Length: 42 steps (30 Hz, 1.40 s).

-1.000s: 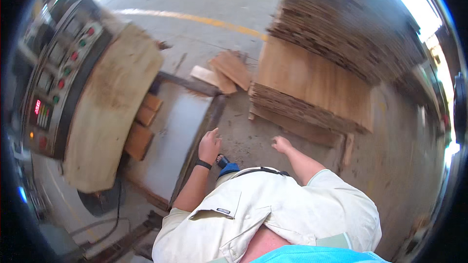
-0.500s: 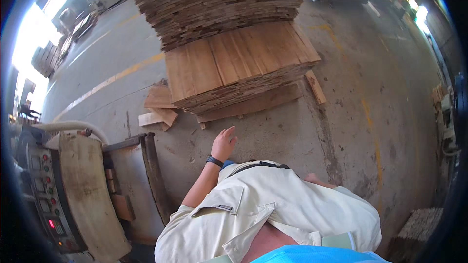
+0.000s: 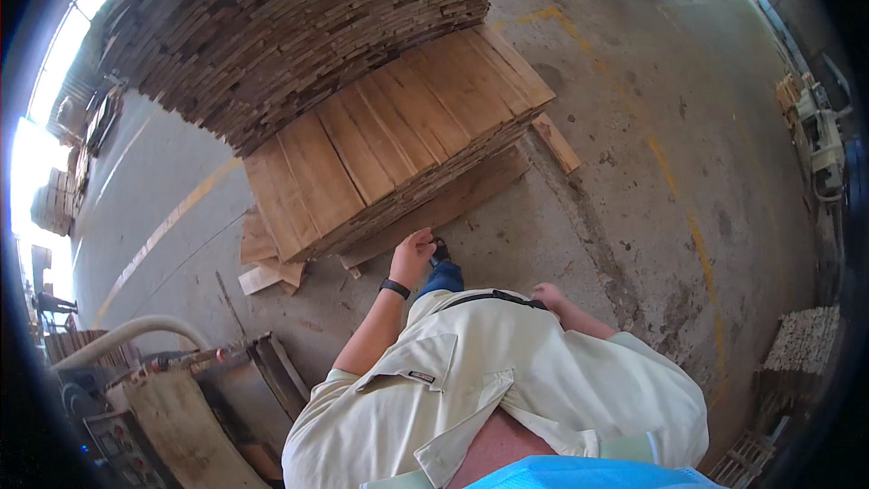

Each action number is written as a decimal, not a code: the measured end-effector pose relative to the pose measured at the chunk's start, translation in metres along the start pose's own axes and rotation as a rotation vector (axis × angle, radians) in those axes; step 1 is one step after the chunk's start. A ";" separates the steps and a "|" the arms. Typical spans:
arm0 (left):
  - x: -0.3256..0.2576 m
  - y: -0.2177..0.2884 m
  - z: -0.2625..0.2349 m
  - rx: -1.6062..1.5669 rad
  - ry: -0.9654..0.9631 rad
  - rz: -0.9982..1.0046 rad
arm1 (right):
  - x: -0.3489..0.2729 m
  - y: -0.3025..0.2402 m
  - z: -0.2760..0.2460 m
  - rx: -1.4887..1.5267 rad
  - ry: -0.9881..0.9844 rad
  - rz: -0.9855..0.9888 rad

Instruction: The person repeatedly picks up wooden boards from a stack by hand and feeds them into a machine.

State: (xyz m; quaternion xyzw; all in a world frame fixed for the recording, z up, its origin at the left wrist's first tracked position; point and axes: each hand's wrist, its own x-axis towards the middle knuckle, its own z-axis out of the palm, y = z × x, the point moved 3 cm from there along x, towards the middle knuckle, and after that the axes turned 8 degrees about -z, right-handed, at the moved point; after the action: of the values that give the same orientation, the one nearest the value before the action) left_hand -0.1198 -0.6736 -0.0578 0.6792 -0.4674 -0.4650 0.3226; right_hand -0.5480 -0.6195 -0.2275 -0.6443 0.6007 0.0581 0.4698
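Observation:
My left hand, with a dark band on its wrist, hangs in front of me with loosely bent fingers and holds nothing. It is nearest to a low stack of wide brown boards, just beyond it. My right hand is by my right hip, partly behind my shirt, and its fingers do not show well. No object shows in it. A foot in a dark shoe is below my left hand.
A tall pile of thin boards rises behind the low stack. Loose wood pieces lie at its left end, and a short plank at its right. A machine with a hose is at lower left, a slatted wood stack at right.
The board stack has come nearer and shifted left and turned in view. The machine has sunk toward the lower edge. My left hand's fingers are more bent, and more of my right hand shows.

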 end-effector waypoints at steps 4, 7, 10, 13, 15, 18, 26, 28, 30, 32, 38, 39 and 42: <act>0.069 0.010 -0.004 -0.266 -0.098 -0.129 | 0.048 -0.008 -0.040 0.071 0.064 0.041; 0.122 0.003 -0.009 -0.437 -0.196 -0.306 | 0.086 -0.029 -0.077 0.075 0.137 -0.053; 0.155 0.006 -0.009 -0.575 -0.250 -0.518 | 0.118 -0.058 -0.107 0.450 0.159 -0.001; 0.183 0.004 -0.006 -0.747 -0.185 -0.651 | 0.156 -0.109 -0.138 0.878 0.141 0.177; 0.199 -0.002 0.004 -0.840 -0.143 -0.695 | 0.184 -0.128 -0.155 0.842 0.150 0.198; 0.222 -0.009 0.025 -1.139 -0.123 -0.747 | 0.231 -0.148 -0.180 0.875 0.167 0.164; 0.281 -0.048 0.113 -1.468 0.112 -0.978 | 0.368 -0.192 -0.215 1.283 0.043 0.152; 0.297 -0.049 0.131 -1.533 0.175 -1.004 | 0.396 -0.201 -0.219 1.293 0.042 0.200; 0.316 -0.049 0.145 -1.617 0.220 -1.003 | 0.415 -0.210 -0.222 1.303 0.043 0.245; 0.337 -0.050 0.157 -1.698 0.252 -1.028 | 0.431 -0.218 -0.225 1.427 0.085 0.334; 0.359 -0.050 0.166 -1.938 0.347 -0.911 | 0.437 -0.254 -0.232 1.539 0.099 0.523; 0.362 -0.045 0.165 -1.941 0.354 -0.885 | 0.440 -0.253 -0.235 1.539 0.100 0.521; 0.358 -0.034 0.158 -1.923 0.416 -0.931 | 0.442 -0.250 -0.239 1.574 0.158 0.564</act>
State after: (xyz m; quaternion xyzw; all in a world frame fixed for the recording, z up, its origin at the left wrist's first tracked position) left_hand -0.2089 -0.9970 -0.2627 0.3187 0.4590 -0.5887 0.5841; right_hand -0.3376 -1.1397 -0.2448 0.0434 0.6356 -0.3080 0.7066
